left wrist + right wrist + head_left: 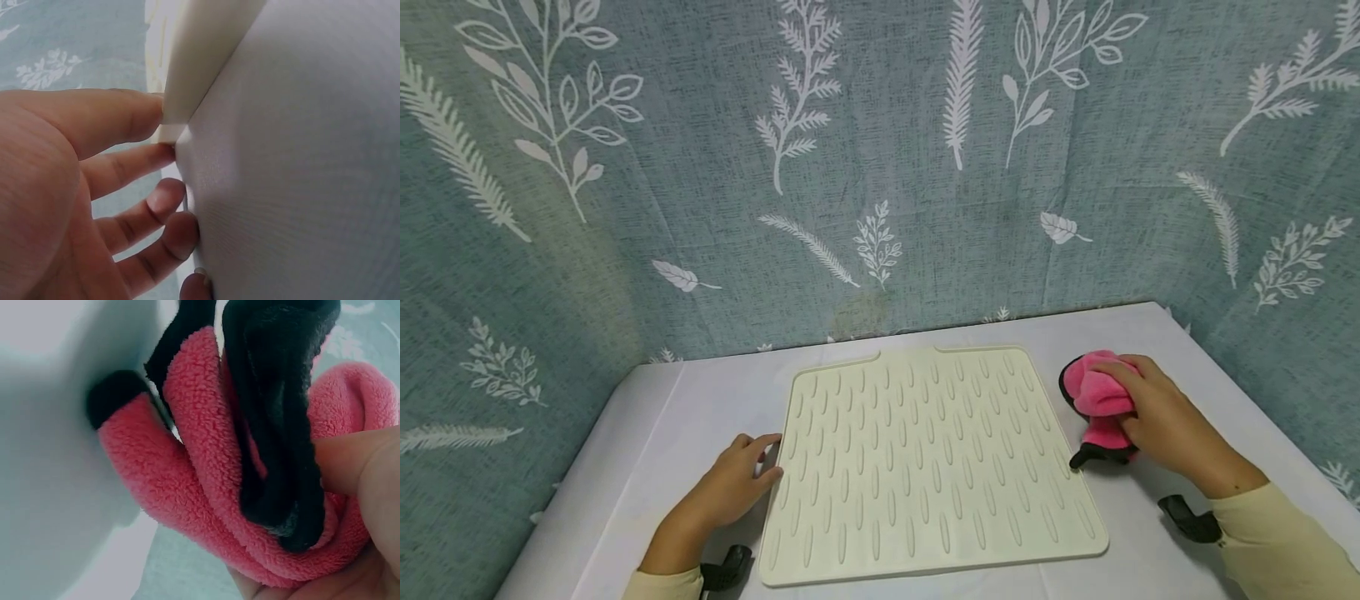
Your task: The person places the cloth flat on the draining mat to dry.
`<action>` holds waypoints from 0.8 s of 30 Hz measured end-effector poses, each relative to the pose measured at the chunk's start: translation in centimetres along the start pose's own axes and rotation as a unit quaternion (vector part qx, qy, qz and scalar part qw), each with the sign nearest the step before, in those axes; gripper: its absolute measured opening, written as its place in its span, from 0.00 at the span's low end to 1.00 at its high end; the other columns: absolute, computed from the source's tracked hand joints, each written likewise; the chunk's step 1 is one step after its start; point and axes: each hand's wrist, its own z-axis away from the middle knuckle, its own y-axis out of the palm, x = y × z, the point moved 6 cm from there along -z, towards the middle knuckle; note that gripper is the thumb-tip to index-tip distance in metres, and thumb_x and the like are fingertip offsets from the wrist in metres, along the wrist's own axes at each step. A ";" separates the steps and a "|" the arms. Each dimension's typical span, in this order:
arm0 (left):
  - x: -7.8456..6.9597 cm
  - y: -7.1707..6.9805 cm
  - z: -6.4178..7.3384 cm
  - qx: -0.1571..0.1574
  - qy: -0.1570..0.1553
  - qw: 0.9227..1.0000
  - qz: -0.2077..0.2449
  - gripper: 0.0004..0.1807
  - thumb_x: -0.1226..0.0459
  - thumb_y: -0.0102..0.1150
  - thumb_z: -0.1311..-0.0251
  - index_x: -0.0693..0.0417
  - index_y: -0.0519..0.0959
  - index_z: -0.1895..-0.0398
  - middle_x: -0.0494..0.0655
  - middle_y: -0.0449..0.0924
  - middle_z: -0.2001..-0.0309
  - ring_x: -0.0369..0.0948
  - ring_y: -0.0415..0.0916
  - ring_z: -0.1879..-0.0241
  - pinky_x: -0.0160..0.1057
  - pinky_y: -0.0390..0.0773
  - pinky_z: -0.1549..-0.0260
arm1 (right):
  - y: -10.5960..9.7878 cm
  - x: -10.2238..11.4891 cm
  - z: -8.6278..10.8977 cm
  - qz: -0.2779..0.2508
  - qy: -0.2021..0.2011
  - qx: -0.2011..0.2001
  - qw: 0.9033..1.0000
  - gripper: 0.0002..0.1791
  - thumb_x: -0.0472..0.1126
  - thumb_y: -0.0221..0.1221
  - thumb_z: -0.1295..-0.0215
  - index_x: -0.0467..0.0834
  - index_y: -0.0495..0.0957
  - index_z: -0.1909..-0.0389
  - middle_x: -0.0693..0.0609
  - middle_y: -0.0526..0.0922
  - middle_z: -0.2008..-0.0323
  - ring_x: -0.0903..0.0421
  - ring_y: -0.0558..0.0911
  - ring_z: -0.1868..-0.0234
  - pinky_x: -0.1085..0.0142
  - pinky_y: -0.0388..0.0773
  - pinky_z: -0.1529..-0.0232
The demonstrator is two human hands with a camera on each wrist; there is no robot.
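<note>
Right hand grips pink cloth between thumb and fingers.

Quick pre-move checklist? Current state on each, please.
1. Right hand has a grip on the pink plush cloth: ok, fingers curled into it.
2. Left hand at the cream ribbed mat: ok, thumb touches its left edge.
3. Mat lying flat on the white-covered table: ok, looks flat.
4. Cloth positioned over the mat's ribs: not ok, its bulk is off to the right.
5. Cloth spread out: not ok, bunched and folded.
6. Mat surface dry: cannot tell.
</note>
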 end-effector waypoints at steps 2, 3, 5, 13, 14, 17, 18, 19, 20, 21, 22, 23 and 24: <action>-0.1 0.0 0.0 -0.002 -0.001 1.000 -0.002 0.31 0.60 0.62 0.34 0.59 0.68 0.30 0.55 0.72 0.53 0.45 0.72 0.58 0.48 0.75 0.62 | -0.3 0.4 -0.1 0.002 -0.010 -0.012 1.000 0.40 0.18 0.60 0.55 0.41 0.71 0.36 0.33 0.69 0.42 0.33 0.73 0.44 0.37 0.76 0.54; -0.1 0.0 0.0 -0.003 -0.002 1.000 -0.003 0.31 0.60 0.62 0.34 0.59 0.68 0.30 0.55 0.72 0.53 0.45 0.72 0.58 0.48 0.75 0.62 | -0.4 0.6 -0.1 0.003 -0.016 -0.018 1.000 0.40 0.17 0.60 0.56 0.41 0.71 0.36 0.34 0.69 0.42 0.34 0.73 0.44 0.38 0.76 0.54; -0.1 0.0 0.0 -0.005 -0.004 1.000 -0.003 0.31 0.60 0.62 0.35 0.59 0.68 0.30 0.55 0.72 0.53 0.45 0.71 0.59 0.48 0.75 0.63 | -0.7 1.1 -0.1 0.003 -0.025 -0.028 0.999 0.41 0.17 0.60 0.56 0.42 0.72 0.36 0.35 0.69 0.41 0.35 0.73 0.43 0.39 0.76 0.55; -0.2 0.0 0.0 -0.010 -0.011 1.000 -0.004 0.31 0.60 0.63 0.35 0.58 0.68 0.30 0.56 0.72 0.53 0.45 0.71 0.58 0.48 0.75 0.62 | -1.8 3.0 -0.3 -0.003 -0.042 -0.069 0.997 0.45 0.16 0.63 0.60 0.46 0.73 0.36 0.39 0.69 0.38 0.36 0.73 0.41 0.39 0.76 0.55; -0.2 0.0 0.0 -0.010 -0.012 1.000 -0.003 0.31 0.60 0.63 0.35 0.58 0.68 0.30 0.55 0.72 0.53 0.45 0.71 0.59 0.48 0.75 0.62 | -1.9 3.3 -0.3 -0.005 -0.043 -0.074 0.996 0.45 0.16 0.63 0.60 0.47 0.73 0.36 0.39 0.70 0.38 0.36 0.73 0.40 0.39 0.76 0.55; -0.2 0.0 0.0 -0.011 -0.013 1.000 -0.004 0.31 0.60 0.63 0.35 0.58 0.68 0.30 0.55 0.72 0.53 0.45 0.71 0.59 0.48 0.75 0.63 | -2.2 3.9 -0.3 -0.006 -0.046 -0.090 0.995 0.45 0.15 0.63 0.61 0.48 0.75 0.37 0.40 0.70 0.38 0.36 0.74 0.40 0.42 0.76 0.55; -0.2 0.0 0.0 -0.011 -0.013 1.000 -0.003 0.31 0.60 0.63 0.35 0.58 0.68 0.30 0.55 0.72 0.53 0.45 0.71 0.59 0.48 0.75 0.63 | -2.3 4.2 -0.3 -0.006 -0.049 -0.095 0.994 0.46 0.15 0.63 0.62 0.48 0.75 0.37 0.41 0.71 0.38 0.37 0.74 0.40 0.46 0.77 0.54; -0.2 0.0 -0.1 -0.011 -0.013 1.000 -0.003 0.31 0.60 0.63 0.35 0.58 0.68 0.30 0.55 0.72 0.53 0.45 0.71 0.59 0.47 0.75 0.63 | -2.3 4.4 -0.3 -0.007 -0.053 -0.100 0.994 0.46 0.15 0.63 0.62 0.48 0.75 0.37 0.41 0.71 0.38 0.38 0.74 0.40 0.53 0.78 0.52; -0.1 0.0 -0.1 -0.010 -0.012 1.000 -0.001 0.31 0.60 0.63 0.35 0.58 0.68 0.30 0.55 0.72 0.53 0.44 0.71 0.59 0.47 0.74 0.63 | -2.4 4.6 -0.3 -0.008 -0.057 -0.104 0.993 0.46 0.15 0.63 0.63 0.48 0.75 0.37 0.41 0.71 0.38 0.38 0.74 0.41 0.61 0.77 0.50; -0.1 0.0 -0.1 -0.008 -0.012 1.000 -0.001 0.31 0.59 0.63 0.35 0.58 0.68 0.30 0.55 0.72 0.53 0.44 0.70 0.60 0.47 0.74 0.63 | -2.5 4.8 -0.3 -0.012 -0.061 -0.106 0.992 0.47 0.14 0.63 0.63 0.48 0.75 0.37 0.42 0.71 0.38 0.39 0.74 0.41 0.69 0.75 0.49; -0.1 0.0 -0.1 -0.007 -0.013 1.000 -0.001 0.31 0.59 0.63 0.34 0.58 0.68 0.30 0.55 0.72 0.53 0.44 0.70 0.59 0.47 0.74 0.63 | -2.5 5.0 -0.3 -0.015 -0.064 -0.108 0.992 0.47 0.14 0.62 0.64 0.49 0.75 0.37 0.42 0.71 0.38 0.39 0.74 0.41 0.77 0.71 0.49; -0.2 0.0 -0.2 -0.005 -0.013 1.000 -0.001 0.31 0.59 0.63 0.34 0.58 0.68 0.30 0.55 0.72 0.53 0.44 0.70 0.59 0.47 0.74 0.63 | -2.4 5.2 -0.4 -0.017 -0.069 -0.108 0.992 0.48 0.14 0.62 0.64 0.49 0.75 0.37 0.42 0.71 0.38 0.40 0.74 0.41 0.82 0.68 0.50; -0.2 0.0 -0.2 -0.004 -0.013 1.000 -0.002 0.31 0.59 0.63 0.34 0.58 0.68 0.30 0.55 0.72 0.53 0.44 0.71 0.59 0.47 0.75 0.63 | -2.4 5.4 -0.4 -0.020 -0.072 -0.108 0.991 0.48 0.13 0.62 0.65 0.49 0.75 0.37 0.42 0.71 0.38 0.40 0.75 0.41 0.84 0.67 0.51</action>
